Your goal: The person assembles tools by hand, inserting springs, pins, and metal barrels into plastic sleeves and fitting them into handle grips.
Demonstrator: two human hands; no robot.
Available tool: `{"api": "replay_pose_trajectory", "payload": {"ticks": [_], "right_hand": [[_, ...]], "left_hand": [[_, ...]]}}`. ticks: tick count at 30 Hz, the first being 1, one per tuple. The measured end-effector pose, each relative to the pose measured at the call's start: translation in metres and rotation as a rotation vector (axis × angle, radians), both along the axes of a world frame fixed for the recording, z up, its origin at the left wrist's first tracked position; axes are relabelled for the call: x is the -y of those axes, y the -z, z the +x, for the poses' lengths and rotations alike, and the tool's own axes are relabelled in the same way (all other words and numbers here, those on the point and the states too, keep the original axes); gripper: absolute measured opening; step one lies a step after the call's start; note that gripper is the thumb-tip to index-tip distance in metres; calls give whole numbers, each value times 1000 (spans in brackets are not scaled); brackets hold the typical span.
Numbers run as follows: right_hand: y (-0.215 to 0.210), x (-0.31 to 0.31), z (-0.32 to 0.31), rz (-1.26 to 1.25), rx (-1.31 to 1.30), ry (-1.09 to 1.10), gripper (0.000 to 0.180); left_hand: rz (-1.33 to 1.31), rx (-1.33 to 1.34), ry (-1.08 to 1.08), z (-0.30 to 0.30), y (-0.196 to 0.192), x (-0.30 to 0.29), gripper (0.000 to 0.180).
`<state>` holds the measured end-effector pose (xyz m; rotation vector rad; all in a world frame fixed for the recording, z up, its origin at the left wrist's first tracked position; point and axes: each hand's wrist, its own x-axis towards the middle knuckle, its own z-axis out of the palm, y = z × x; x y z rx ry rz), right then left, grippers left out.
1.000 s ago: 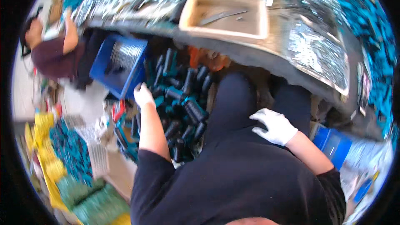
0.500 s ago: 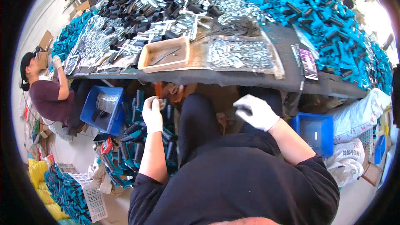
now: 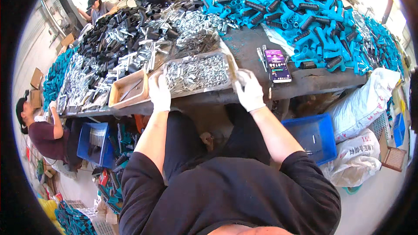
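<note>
At the near edge of the desk, the gloved left hand and right hand flank a tray of metal parts, perhaps steadying it, grip unclear from here, any shift calling for level support.

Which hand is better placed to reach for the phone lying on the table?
Probably the right hand: it is beside the right end of the metal-parts tray, nearer the phone. The left hand is at the opposite end, farther away.
</note>
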<state>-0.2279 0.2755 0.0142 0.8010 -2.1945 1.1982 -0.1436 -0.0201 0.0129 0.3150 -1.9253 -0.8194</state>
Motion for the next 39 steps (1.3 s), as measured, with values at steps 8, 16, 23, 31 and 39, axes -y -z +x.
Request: {"api": "replay_pose_trajectory", "payload": {"ticks": [8,16,23,31,39], "right_hand": [[2,3,-4,178,-122,-27,30],[9,6,-3,208,-89,-57,32],[4,9,-2,160,-9,-34,34],[-2,21,-3,210,37,-17,29],[1,25,-6,292,-4,-24,41]], "left_hand": [[347,135,-173,3,16,10,44],[398,17,-49,11,5,-2,26],[-5,84,19,-3,-56,50,18],[-368,940,-56,-73,-72,144,29],[-290,933,-232,-114,-39,146,22]]}}
